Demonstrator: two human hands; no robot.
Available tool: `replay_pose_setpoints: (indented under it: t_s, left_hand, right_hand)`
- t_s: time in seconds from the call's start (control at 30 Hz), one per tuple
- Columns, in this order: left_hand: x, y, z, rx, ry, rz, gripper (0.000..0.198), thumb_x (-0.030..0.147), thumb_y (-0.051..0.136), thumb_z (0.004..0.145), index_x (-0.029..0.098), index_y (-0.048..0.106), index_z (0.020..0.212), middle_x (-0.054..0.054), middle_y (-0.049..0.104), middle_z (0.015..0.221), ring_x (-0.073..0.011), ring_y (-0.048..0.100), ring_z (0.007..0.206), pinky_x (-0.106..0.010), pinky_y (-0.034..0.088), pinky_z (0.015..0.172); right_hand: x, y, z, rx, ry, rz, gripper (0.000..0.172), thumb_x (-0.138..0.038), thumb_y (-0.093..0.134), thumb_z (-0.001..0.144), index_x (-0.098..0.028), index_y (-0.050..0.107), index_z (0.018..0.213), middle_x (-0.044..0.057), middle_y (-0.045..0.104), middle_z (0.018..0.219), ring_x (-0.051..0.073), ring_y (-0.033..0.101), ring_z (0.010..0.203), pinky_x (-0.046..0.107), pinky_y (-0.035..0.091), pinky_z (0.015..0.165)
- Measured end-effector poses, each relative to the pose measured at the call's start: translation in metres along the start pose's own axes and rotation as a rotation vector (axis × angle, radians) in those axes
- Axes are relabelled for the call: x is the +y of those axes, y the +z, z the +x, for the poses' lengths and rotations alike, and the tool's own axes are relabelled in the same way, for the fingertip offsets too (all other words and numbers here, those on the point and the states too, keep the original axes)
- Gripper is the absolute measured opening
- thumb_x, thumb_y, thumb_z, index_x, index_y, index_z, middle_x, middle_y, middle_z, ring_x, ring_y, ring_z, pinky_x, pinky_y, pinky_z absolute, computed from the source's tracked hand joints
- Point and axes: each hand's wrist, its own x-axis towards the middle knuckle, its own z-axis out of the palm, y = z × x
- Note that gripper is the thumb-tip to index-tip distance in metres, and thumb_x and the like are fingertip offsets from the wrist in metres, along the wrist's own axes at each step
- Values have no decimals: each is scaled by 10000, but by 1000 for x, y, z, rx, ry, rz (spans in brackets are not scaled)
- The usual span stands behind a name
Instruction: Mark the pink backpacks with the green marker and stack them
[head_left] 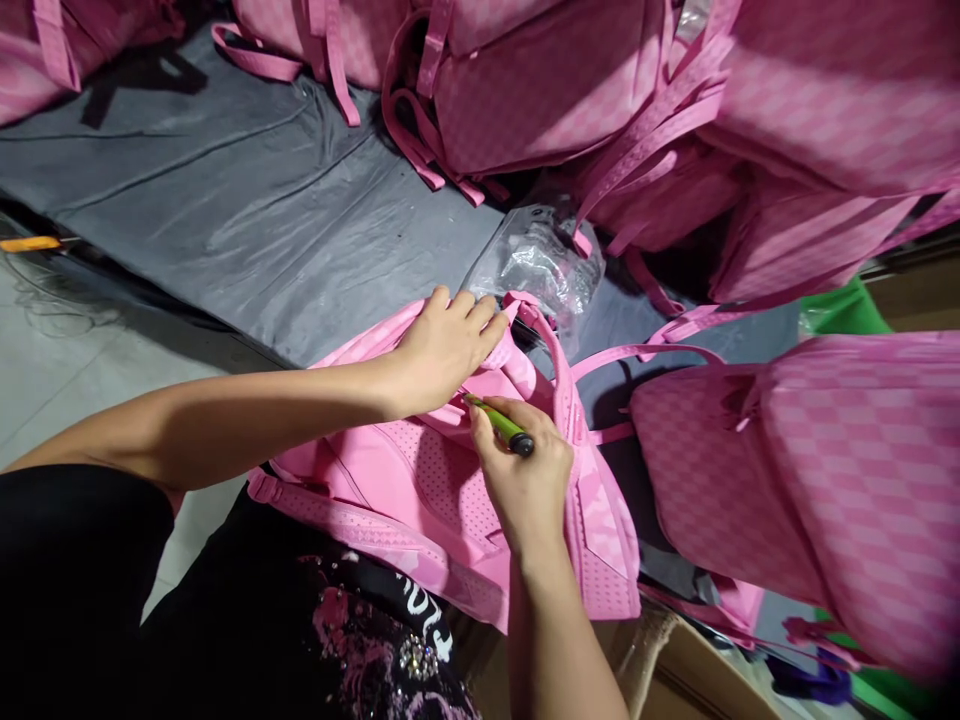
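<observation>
A pink backpack (457, 490) lies at the front edge of the grey-covered table, its dotted back panel and straps facing up. My left hand (450, 345) rests over its upper part, the fingers bent onto the pink fabric and the thumb hidden. In my right hand (529, 480) is a slim green pen-like tool (499, 425) with a black end. The tool's thin tip points at the fabric just below my left hand. Whatever the tip touches is too small to make out.
Several pink checkered backpacks (547, 90) line the back of the table (225, 200), and another backpack (847, 480) stands at the right. A clear plastic bag (536, 260) lies beyond my hands. A cardboard box (697, 670) is below, and an orange-handled tool (30, 244) at the far left.
</observation>
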Motion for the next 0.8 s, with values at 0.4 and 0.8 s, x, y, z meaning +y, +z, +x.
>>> replay_pose_setpoints:
  t_s: [0.4, 0.8]
  left_hand:
    - [0, 4, 1, 21, -11, -7, 608, 172, 462, 948, 117, 331, 1540, -159, 444, 1512, -313, 502, 1198, -416, 388, 948]
    - [-1, -1, 3, -29, -7, -7, 591, 149, 422, 964, 110, 318, 1545, -169, 411, 1544, -325, 491, 1225, -438, 380, 962]
  right_hand:
    - [-4, 4, -1, 9, 53, 58, 144, -311, 652, 864, -204, 741, 899, 74, 755, 919, 249, 681, 887, 408, 526, 860]
    - [-8, 6, 2, 9, 32, 55, 131, -303, 634, 865, -215, 731, 864, 60, 760, 900, 248, 689, 874, 416, 508, 866]
